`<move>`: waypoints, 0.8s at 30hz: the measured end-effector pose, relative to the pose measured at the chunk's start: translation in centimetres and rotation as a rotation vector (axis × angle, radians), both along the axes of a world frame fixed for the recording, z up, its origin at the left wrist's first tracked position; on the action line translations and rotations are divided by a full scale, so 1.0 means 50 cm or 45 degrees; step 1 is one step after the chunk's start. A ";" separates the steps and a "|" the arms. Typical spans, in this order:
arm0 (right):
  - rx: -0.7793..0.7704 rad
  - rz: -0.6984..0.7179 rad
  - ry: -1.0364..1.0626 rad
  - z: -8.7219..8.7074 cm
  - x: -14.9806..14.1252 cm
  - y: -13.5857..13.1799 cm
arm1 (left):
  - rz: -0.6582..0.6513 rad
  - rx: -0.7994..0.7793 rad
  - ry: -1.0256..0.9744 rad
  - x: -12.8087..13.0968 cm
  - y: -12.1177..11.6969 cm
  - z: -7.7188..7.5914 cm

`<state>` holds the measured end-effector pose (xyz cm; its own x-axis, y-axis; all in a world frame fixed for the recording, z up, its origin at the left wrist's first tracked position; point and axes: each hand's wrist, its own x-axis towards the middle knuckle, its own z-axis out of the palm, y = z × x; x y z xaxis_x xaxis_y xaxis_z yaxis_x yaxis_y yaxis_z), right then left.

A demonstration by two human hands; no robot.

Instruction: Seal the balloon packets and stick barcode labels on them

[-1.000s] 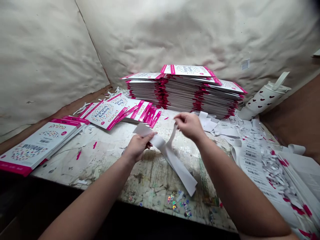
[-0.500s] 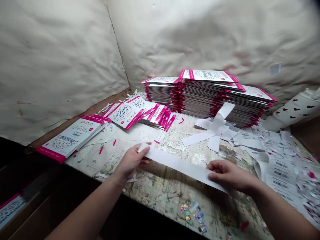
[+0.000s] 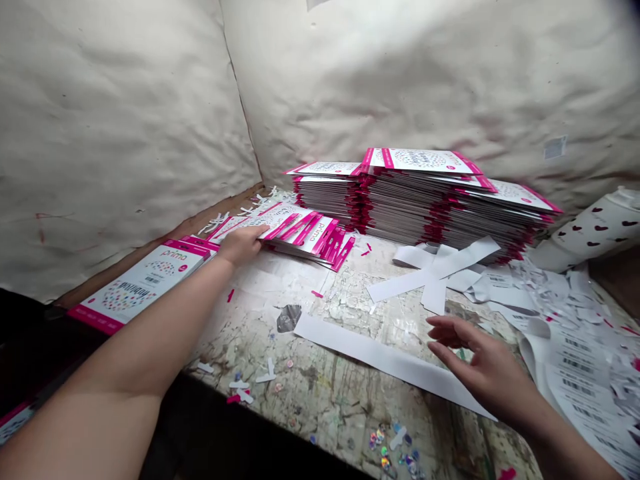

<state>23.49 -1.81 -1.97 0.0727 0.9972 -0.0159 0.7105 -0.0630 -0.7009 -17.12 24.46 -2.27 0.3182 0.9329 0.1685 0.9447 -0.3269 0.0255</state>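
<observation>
My left hand (image 3: 243,245) reaches to the fanned pile of white-and-pink "prima" cardboard packets (image 3: 295,223). It is closed on the near edge of one packet, with the fingertips partly hidden. A long white paper strip (image 3: 390,359) lies flat on the worktable (image 3: 320,393), with a dark grey hexagonal piece (image 3: 289,319) at its left end. Over the strip's right part hovers my right hand (image 3: 467,350), open, with thumb and fingers apart and nothing between them. Several white strips (image 3: 435,277) lie crossed behind it.
Tall stacks of packets (image 3: 400,200) stand against the papered wall (image 3: 400,73). Another packet pile (image 3: 145,280) overhangs the table's left edge. Barcode label strips (image 3: 575,360) and paper scraps crowd the right, beside a white tumbler with hearts (image 3: 595,223). Shiny confetti (image 3: 395,450) lies near the front edge.
Both hands have let go of the white strip, which now rests on the table. My left hand has moved up and left to the fanned packets. My right hand has opened and lifted.
</observation>
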 end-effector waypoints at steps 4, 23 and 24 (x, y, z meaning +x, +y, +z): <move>-0.019 -0.076 0.079 -0.017 0.031 -0.018 | -0.141 -0.032 0.008 0.034 0.022 0.006; -0.094 -0.202 0.160 -0.045 0.042 -0.033 | -0.341 -0.173 0.272 0.089 0.114 0.041; -0.088 -0.195 0.157 -0.046 0.041 -0.031 | -0.347 -0.155 0.273 0.089 0.112 0.041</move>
